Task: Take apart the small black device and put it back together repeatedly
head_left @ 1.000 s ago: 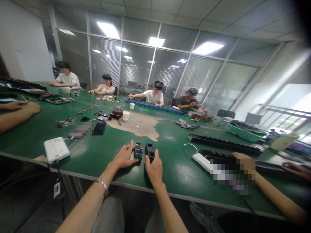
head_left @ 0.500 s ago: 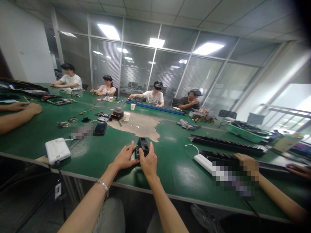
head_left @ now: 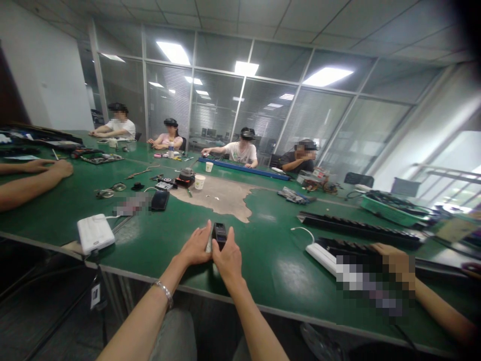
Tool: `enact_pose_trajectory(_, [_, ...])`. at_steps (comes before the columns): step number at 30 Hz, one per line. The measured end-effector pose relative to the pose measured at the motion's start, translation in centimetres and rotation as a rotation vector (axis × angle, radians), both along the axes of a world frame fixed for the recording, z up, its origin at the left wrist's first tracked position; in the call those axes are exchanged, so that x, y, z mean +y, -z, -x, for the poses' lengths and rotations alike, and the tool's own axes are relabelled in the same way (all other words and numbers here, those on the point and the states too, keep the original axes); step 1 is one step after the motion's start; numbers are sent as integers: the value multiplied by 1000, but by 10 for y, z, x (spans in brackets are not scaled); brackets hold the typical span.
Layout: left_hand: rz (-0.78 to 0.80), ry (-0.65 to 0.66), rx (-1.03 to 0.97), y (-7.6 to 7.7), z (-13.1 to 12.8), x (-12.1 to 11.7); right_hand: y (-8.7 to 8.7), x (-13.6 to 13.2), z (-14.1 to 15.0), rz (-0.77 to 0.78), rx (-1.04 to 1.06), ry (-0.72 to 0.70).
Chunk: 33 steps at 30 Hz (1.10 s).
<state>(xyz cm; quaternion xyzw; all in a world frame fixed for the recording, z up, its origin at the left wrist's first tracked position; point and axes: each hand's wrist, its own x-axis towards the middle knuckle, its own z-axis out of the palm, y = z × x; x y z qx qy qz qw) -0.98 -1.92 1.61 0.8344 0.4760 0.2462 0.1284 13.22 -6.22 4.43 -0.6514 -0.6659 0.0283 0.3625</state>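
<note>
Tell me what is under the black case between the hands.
Green tabletop shows just beyond the black case. What lies directly beneath cannot be seen: the case and the right hand cover it.

Left hand (head_left: 197,246), right hand (head_left: 228,256), close together

Silver-col. bracelet (head_left: 164,292) round L wrist (head_left: 165,286), shiny; fine detail blurred. L hand (head_left: 197,246) & R hand (head_left: 228,256) bare, forearms (head_left: 137,326) too. Grey trousers (head_left: 176,335), R leg mostly shadowed.

Black casing (head_left: 220,231) in right hand (head_left: 229,256); green tabletop (head_left: 266,276) beneath; tan patch (head_left: 225,203) ahead; white box (head_left: 95,234), black slab (head_left: 160,200) left of left hand (head_left: 196,247); blue bar (head_left: 246,170) far ahead.
</note>
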Motion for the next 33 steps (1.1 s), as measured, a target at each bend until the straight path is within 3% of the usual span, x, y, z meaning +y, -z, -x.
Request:
enact_pose_trajectory(5, [-27,9,10,-2,0,-2,12,0,2,-17,-47,-6])
enact_pose_trajectory(10, [-7,10,0,-4,0,-3,10,4,0,-25,-48,-40])
enact_pose_trajectory(19, [-3,31,-21,-4,1,-2,-6,6,-1,45,33,-18])
enact_pose_trajectory(27, [28,-9,-15,-4,0,0,-33,14,-20,-104,125,37])
enact_pose_trajectory(30, [34,-7,-14,-5,0,-1,-27,15,-38,-110,140,74])
enact_pose_trajectory(33, [41,-6,-14,-6,0,-3,-9,14,-55,-70,124,116])
